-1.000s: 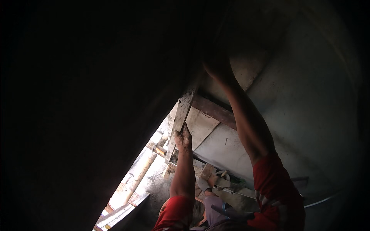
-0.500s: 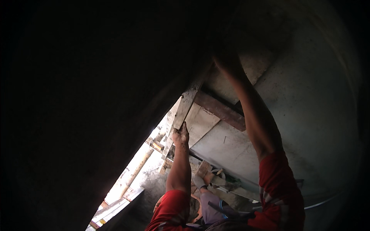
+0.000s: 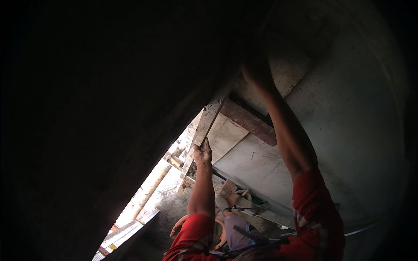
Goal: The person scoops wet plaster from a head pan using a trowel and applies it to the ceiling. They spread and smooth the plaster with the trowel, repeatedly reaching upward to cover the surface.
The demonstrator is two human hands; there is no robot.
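A long, pale wooden board [image 3: 210, 114], speckled with dark dirt, slants from the bright opening up into the shadow. Around its lower part my left hand [image 3: 203, 154] is closed, the thumb lying along the near edge. My right arm reaches higher and farther right. My right hand [image 3: 254, 73] is at the board's dark upper end, where its fingers are lost in shadow. What it touches or holds cannot be made out. A reddish-brown wooden beam [image 3: 250, 122] crosses between the board and my right forearm.
A dark surface fills the left side. Large pale panels [image 3: 270, 167] spread at the right, with a small nail-like piece [image 3: 252, 155] on one. A bamboo-like pole [image 3: 151, 191] shows through the bright opening. Below are wood offcuts [image 3: 227, 188] and an orange, curved object [image 3: 179, 225].
The view has shifted slightly. Both hands stay in nearly the same places, the left still on the board. More of the orange object below shows now.
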